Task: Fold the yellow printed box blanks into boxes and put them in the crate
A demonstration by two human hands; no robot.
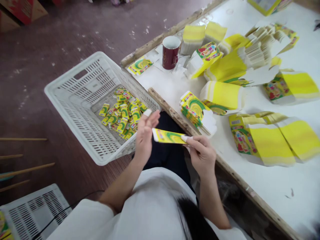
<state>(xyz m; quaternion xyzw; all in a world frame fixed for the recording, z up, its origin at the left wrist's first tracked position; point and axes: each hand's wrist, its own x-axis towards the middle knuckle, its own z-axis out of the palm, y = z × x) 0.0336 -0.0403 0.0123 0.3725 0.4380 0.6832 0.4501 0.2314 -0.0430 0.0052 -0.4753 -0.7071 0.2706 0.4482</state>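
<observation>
Blur softens the lettering on a yellow carton (167, 137), its far end covered by the right hand (203, 155) of a person in a white top. At lower left, the picture's edge cuts off a second crate (41, 210) and some yellow packaging (4, 228) beside it; whether that packaging lies inside cannot be told. A yellow-framed box (265, 7) is cropped at the top.

The right hand pinches the carton between thumb and fingers, holding it above the person's lap, between crate and table. The left hand (143, 141) is open, its fingers extended, just beside the carton's near end — whether they touch is unclear.

A white slatted crate (75, 123) holds a loose heap of small yellow boxes (122, 113), the lower ones buried. On the white table (282, 196), a stack of flat cartons (193, 106) sits near the wooden edge, with bundled yellow cartons (272, 143) beyond and a maroon mug (168, 55) — white inside — behind.
</observation>
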